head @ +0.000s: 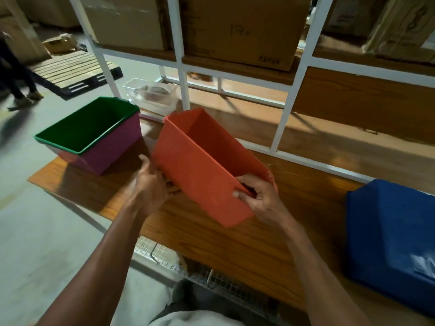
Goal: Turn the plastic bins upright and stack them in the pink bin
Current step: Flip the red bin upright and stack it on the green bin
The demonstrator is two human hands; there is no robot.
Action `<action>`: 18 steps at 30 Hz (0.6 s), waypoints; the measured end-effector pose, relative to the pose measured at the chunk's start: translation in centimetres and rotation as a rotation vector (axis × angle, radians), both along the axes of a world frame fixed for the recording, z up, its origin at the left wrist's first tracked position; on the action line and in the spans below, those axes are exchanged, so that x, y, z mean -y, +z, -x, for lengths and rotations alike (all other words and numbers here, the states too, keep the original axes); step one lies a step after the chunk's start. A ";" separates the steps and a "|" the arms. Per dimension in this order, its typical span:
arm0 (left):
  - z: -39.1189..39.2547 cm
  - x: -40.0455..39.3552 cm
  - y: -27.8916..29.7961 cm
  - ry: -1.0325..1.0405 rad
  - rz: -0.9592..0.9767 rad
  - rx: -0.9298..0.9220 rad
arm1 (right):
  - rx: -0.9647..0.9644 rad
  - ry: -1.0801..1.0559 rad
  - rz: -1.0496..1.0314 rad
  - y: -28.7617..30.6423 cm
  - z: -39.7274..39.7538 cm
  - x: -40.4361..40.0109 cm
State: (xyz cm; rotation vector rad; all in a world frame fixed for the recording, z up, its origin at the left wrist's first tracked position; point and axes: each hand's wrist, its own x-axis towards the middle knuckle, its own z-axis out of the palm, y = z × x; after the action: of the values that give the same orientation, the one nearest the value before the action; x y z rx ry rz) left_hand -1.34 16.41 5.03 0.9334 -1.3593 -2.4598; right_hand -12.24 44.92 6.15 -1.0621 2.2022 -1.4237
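I hold an orange bin (197,170) tilted above the wooden table, its mouth facing up and away. My left hand (150,182) grips it from below at its left side, and my right hand (256,196) grips its near right rim with the thumb inside. At the table's left end stands the pink bin (113,149), upright, with a green bin (87,128) nested inside it. A blue bin (390,236) lies upside down at the right edge of the table.
A white metal shelf frame (282,118) stands close behind the table, with cardboard boxes (237,27) on it. A clear plastic tub (150,92) sits behind the pink bin. A pallet (70,69) and a walking person's legs (16,74) are at the far left.
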 end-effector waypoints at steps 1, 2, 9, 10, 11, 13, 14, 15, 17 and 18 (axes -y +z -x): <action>-0.5 0.8 -0.2 0.030 -0.020 -0.005 | -0.014 0.017 0.005 0.0 0.2 0.0; -1.1 1.4 -0.3 0.060 -0.046 -0.021 | -0.019 0.022 0.006 0.1 0.3 0.0; -3.7 5.4 -0.2 0.033 -0.083 0.008 | -0.056 -0.021 -0.132 -0.1 1.8 0.8; -4.1 6.3 -0.2 0.027 -0.088 0.015 | -0.143 -0.067 -0.164 -0.2 2.1 1.5; -4.6 7.3 -0.1 0.028 -0.086 0.023 | -0.233 -0.123 -0.194 -0.3 2.4 2.2; -5.4 9.4 -0.1 0.015 -0.077 0.027 | -0.305 -0.210 -0.200 0.0 2.4 3.7; -5.8 10.6 -0.2 0.006 -0.068 0.024 | -0.298 -0.241 -0.174 0.3 2.0 4.6; -6.4 12.0 -0.1 -0.010 -0.055 0.014 | -0.298 -0.269 -0.146 0.7 1.5 6.0; -7.6 14.2 0.2 -0.043 -0.036 -0.014 | -0.381 -0.340 -0.104 1.1 0.2 9.0; -8.3 15.0 0.5 -0.062 -0.008 -0.035 | -0.440 -0.390 -0.086 0.9 -0.4 10.6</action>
State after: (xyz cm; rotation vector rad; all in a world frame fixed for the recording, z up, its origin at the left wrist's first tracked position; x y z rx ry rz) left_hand 6.95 1.38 5.51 0.8578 -1.3878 -2.5166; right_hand -11.87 34.32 7.06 -1.0326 2.8888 -1.3148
